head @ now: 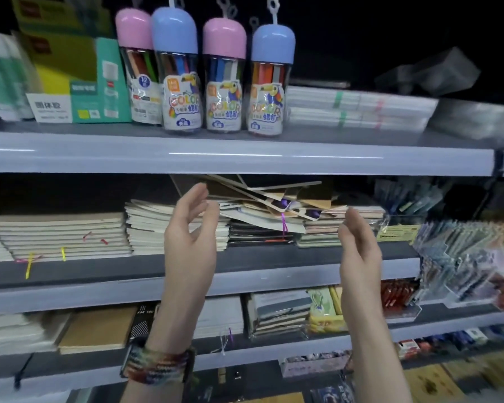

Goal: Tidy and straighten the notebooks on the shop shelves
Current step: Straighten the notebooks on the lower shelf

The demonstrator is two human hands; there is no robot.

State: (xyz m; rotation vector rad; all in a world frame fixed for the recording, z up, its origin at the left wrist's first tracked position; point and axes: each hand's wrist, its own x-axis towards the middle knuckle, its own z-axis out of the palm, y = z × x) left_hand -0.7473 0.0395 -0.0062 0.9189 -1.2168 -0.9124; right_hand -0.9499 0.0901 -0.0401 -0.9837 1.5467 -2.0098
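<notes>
My left hand (191, 231) and right hand (360, 251), fingers relaxed, empty, flank jumbled notebooks (274, 199) crowding the upper shelf edge (245, 158).

A wide multicoloured braided cord wristband (160, 366), its strands red, green, blue and white against a dark strap, circled the wrist well below the fingers of the left hand (191, 228). The right hand (360, 251) and its forearm were bare.

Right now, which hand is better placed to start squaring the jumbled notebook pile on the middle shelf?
Left, narrowly. The left hand is open with fingertips at the tilted left ends of the jumbled notebooks; the right hand, also open, sits lower by the pile's right edge.
</notes>
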